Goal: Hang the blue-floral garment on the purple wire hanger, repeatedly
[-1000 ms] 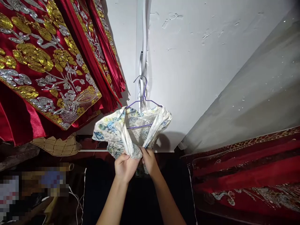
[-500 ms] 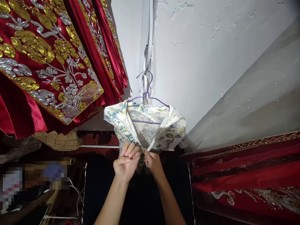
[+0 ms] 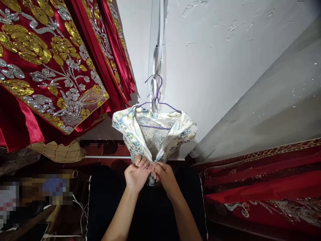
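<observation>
A short-sleeved floral garment (image 3: 129,124) in white, blue and yellow hangs before me on a purple wire hanger (image 3: 168,105). Its collar is spread in a V, with the front edges meeting low down. At the foot of that V, my left hand (image 3: 138,174) is closed, its curled fingers gripping the garment's front edge. Beside it, nearly touching, my right hand (image 3: 164,174) pinches the other edge. Fingertips cover whatever fastening may be there. Below the hands a narrow piece of the patterned cloth shows.
Red satin clothes (image 3: 37,77) with gold and silver sequins hang at left. The hanger hooks onto a white metal stand (image 3: 154,62) against a white wall (image 3: 213,63). Sheer grey fabric (image 3: 265,100) and red embroidered cloth (image 3: 260,189) fill the right side. A white cable (image 3: 81,214) lies lower left.
My left hand has turned and closed in on the front opening, beside my right. The right hand has shifted slightly, and the V's two edges now come together between my fingers.
</observation>
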`<state>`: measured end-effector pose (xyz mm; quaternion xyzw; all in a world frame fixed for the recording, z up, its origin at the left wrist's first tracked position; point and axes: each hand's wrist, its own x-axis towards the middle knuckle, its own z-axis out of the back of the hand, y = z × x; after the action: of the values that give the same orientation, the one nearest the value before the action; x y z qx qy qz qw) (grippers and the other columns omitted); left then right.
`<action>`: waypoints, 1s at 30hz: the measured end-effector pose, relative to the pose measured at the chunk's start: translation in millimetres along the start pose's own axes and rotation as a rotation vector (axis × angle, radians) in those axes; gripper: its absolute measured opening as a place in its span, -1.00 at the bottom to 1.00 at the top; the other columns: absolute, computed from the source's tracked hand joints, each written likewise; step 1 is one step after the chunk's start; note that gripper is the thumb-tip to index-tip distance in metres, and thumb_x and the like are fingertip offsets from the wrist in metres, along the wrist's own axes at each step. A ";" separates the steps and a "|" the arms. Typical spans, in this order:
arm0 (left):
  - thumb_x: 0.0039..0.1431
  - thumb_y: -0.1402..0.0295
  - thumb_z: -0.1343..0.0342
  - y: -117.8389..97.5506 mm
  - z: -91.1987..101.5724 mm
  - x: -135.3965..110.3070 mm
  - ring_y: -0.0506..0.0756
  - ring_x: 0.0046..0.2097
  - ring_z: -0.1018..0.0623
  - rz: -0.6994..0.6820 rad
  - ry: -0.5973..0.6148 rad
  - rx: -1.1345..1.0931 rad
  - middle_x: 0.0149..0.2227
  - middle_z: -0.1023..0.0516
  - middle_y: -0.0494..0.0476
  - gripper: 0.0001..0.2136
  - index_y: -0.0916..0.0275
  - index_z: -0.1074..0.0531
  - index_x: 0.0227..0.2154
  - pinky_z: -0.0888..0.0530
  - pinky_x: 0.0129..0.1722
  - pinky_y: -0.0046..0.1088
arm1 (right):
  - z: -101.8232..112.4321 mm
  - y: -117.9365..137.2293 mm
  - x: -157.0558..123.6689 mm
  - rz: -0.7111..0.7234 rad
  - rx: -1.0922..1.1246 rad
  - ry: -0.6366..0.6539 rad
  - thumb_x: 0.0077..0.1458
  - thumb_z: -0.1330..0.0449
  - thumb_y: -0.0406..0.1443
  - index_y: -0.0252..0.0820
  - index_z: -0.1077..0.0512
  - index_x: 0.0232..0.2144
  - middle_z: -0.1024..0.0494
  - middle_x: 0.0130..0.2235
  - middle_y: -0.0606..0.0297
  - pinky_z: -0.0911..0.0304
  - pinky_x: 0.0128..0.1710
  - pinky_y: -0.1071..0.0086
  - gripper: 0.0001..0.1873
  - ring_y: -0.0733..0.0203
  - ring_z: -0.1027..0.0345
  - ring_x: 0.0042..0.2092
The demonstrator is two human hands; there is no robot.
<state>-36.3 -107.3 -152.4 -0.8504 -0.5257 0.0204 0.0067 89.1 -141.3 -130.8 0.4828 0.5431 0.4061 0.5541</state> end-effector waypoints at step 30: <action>0.28 0.18 -0.03 21.1 31.4 23.6 -0.04 -0.59 -0.15 -0.164 -0.438 0.045 -0.63 -0.07 -0.10 -0.66 0.21 -0.23 -0.58 -0.42 -0.34 -0.40 | 0.4 167.7 55.1 0.372 0.273 -0.095 0.07 -0.29 -0.10 -0.25 -0.42 -0.46 -0.19 -0.69 0.51 0.18 -0.68 0.49 -0.68 0.46 0.09 -0.66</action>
<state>-8.3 -96.0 -185.1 -0.7797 -0.5814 0.2155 -0.0870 106.4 -53.4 21.3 0.6637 0.4678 0.4009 0.4241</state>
